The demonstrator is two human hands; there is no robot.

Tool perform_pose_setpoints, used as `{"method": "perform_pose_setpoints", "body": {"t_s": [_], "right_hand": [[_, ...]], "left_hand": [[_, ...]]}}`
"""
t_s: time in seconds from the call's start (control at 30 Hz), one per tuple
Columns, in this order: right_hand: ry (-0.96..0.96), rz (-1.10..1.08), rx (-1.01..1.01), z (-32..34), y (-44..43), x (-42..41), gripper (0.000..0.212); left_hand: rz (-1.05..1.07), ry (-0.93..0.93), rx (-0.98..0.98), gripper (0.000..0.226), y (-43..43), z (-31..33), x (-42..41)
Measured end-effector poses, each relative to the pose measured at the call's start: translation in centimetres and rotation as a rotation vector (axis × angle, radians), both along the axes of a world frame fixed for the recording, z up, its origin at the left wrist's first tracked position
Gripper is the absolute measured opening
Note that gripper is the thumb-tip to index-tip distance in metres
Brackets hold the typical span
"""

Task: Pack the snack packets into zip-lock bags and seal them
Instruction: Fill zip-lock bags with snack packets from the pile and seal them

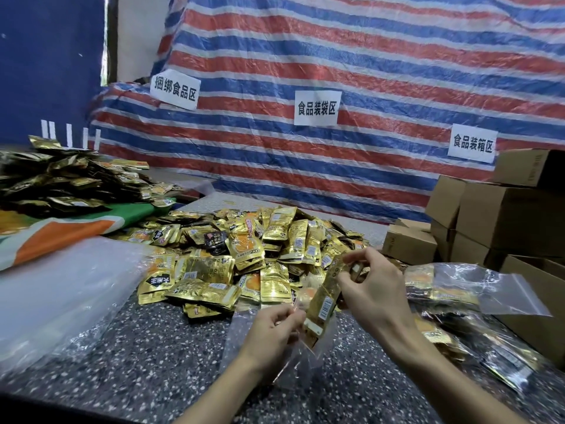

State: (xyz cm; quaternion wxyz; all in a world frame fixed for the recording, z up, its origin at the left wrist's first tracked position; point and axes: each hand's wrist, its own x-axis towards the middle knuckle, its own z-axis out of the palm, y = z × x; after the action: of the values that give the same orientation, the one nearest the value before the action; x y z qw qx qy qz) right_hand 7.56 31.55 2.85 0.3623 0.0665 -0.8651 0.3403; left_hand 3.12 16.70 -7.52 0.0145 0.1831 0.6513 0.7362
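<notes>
A heap of gold snack packets covers the middle of the speckled table. My left hand pinches the mouth of a clear zip-lock bag just above the table. My right hand grips a bunch of gold packets whose lower ends sit inside the bag's mouth. Several filled zip-lock bags lie to the right of my right hand.
A stack of clear plastic bags lies on the left. Behind it, a second pile of dark gold packets sits on a green and orange cloth. Cardboard boxes stand at the right. A striped tarp with paper signs hangs behind the table.
</notes>
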Motion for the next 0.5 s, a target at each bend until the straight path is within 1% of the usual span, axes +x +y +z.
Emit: {"method": "perform_pose_setpoints", "body": {"t_s": [0.07, 0.13, 0.27, 0.33, 0.4, 0.47, 0.5], "right_hand": [[0.067, -0.002, 0.064, -0.6, -0.5, -0.1, 0.025], [0.141, -0.017, 0.145, -1.0, -0.9, -0.2, 0.022], [0.281, -0.053, 0.291, -1.2, -1.5, -0.7, 0.020], [0.326, -0.048, 0.322, -1.2, -1.8, -1.1, 0.022], [0.309, -0.022, 0.254, -1.6, -2.1, -1.5, 0.034], [0.195, 0.051, 0.055, -2.2, -2.2, -1.9, 0.055], [0.091, 0.098, -0.075, -2.4, -2.1, -2.0, 0.060]], "left_hand": [[0.013, -0.024, 0.005, 0.038, 0.0, 0.0, 0.1], [-0.001, -0.034, 0.008, 0.039, 0.0, 0.2, 0.4], [0.003, -0.032, 0.047, 0.024, 0.0, 0.5, 0.6], [0.012, -0.023, 0.064, 0.023, 0.0, 0.4, 0.6], [0.020, 0.009, 0.032, 0.025, 0.0, 0.4, 0.5], [0.029, 0.051, 0.000, 0.025, -0.1, 0.3, 0.5], [0.025, 0.057, 0.010, 0.024, -0.1, 0.3, 0.5]]}}
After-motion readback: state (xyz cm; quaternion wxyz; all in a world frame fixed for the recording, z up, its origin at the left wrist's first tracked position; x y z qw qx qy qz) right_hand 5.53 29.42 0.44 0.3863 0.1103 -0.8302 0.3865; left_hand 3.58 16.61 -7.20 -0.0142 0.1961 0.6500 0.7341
